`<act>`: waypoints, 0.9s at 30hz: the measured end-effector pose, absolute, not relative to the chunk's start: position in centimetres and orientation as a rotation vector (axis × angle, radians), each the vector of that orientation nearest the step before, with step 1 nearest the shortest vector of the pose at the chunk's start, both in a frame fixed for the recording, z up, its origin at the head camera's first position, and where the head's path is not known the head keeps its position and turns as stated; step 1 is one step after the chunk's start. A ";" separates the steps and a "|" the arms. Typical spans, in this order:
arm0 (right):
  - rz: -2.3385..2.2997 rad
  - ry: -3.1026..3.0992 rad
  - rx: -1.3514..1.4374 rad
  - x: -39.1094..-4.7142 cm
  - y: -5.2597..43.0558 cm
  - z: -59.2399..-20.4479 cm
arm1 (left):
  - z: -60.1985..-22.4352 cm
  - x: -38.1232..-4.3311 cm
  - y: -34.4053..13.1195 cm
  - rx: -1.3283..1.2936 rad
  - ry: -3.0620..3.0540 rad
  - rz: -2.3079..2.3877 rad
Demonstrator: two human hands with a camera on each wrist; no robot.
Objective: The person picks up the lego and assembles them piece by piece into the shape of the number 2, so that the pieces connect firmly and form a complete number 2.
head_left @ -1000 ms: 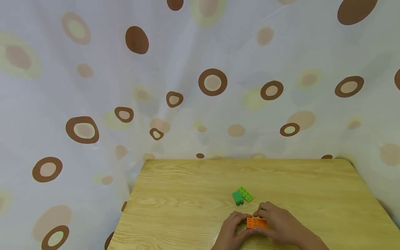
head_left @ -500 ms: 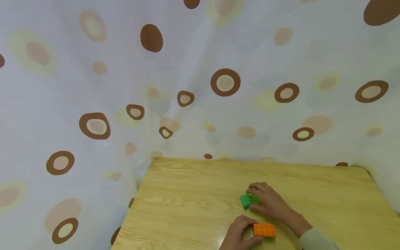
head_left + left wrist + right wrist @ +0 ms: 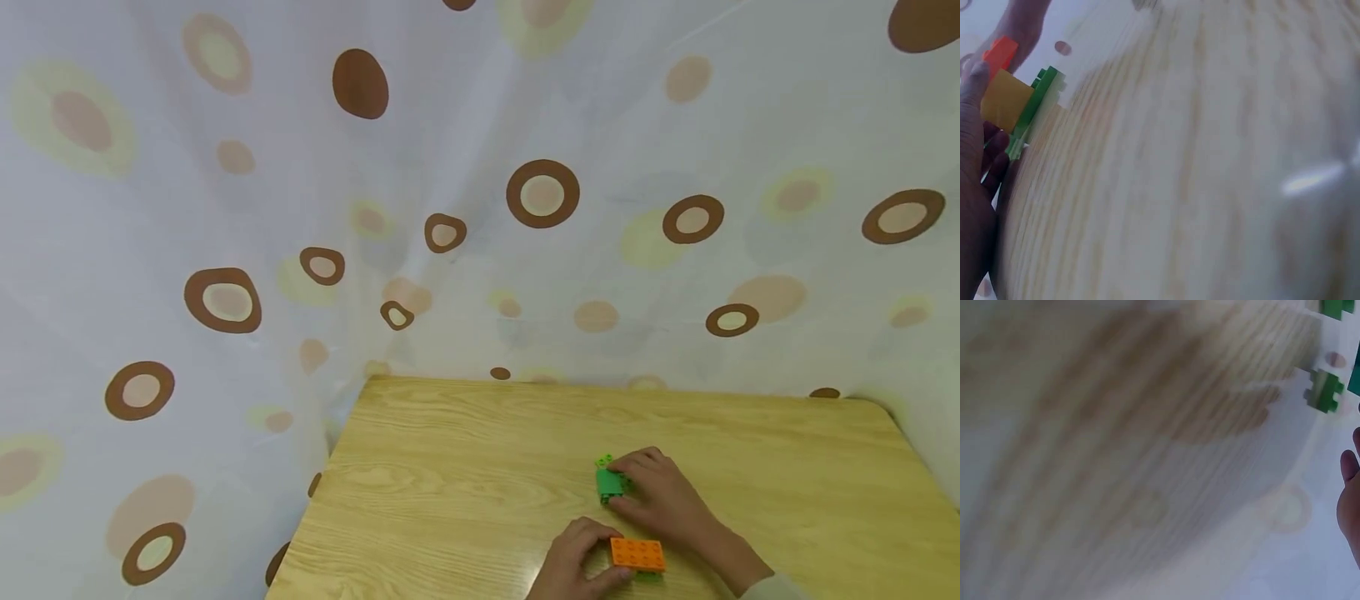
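An orange brick (image 3: 637, 552) sits on a thin green plate (image 3: 649, 575) near the table's front edge. My left hand (image 3: 600, 552) holds this stack at its left end, fingers curled round it. In the left wrist view the orange brick (image 3: 1002, 94) and the green plate (image 3: 1035, 111) lie against my fingers (image 3: 975, 87). Farther back, my right hand (image 3: 628, 482) grips a dark green brick (image 3: 611, 483); a light green plate (image 3: 603, 460) peeks out just behind it. The right wrist view is blurred, with green pieces (image 3: 1324, 391) at the top right and a fingertip (image 3: 1349, 467) at the right edge.
The wooden table (image 3: 465, 492) stands against a white curtain (image 3: 450, 208) with brown and yellow spots. Its left edge and far edge meet the curtain. Bare wood stretches left of the bricks and to the far right.
My right hand has left the orange brick and moved back to the green bricks, taking hold of the dark green one and shifting it slightly. My left hand stays on the orange stack.
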State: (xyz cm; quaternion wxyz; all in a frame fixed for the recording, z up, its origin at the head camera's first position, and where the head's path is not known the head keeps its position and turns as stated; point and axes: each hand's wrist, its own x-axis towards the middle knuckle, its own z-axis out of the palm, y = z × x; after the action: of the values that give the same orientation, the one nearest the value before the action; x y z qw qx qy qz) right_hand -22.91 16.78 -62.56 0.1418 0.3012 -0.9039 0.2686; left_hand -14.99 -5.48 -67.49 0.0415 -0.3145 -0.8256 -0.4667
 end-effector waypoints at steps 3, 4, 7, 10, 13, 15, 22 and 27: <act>0.917 -2.593 0.756 -21.7 17.9 -62.1 | -67.5 -14.9 -5.6 -0.943 -2.533 -1.460; 0.996 -2.578 0.729 -21.2 18.3 -61.9 | -67.5 -14.8 -5.7 -0.935 -2.535 -1.469; 1.249 -2.521 0.691 -19.8 19.3 -61.4 | -67.6 -14.7 -5.9 -0.909 -2.532 -1.502; 1.511 -2.483 0.688 -18.1 20.0 -61.2 | -67.5 -14.6 -6.0 -0.893 -2.538 -1.536; 1.719 -2.467 0.652 -16.5 20.5 -61.1 | -67.3 -14.6 -6.0 -0.892 -2.557 -1.562; 1.813 -2.455 0.627 -15.5 20.5 -61.0 | -67.2 -14.5 -5.9 -0.892 -2.568 -1.559; 1.911 -2.490 0.500 -13.4 19.8 -60.0 | -66.9 -14.6 -5.5 -0.895 -2.545 -1.544; 1.919 -2.583 0.431 -12.8 19.8 -59.6 | -66.8 -14.5 -5.1 -0.895 -2.545 -1.573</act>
State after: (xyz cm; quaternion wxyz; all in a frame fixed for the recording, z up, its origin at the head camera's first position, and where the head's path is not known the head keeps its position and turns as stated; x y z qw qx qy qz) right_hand -12.77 19.77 -59.58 -0.0526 0.1326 -0.7945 0.5903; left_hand -14.46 -5.08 -66.83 0.0096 -0.2867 -0.8149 -0.5036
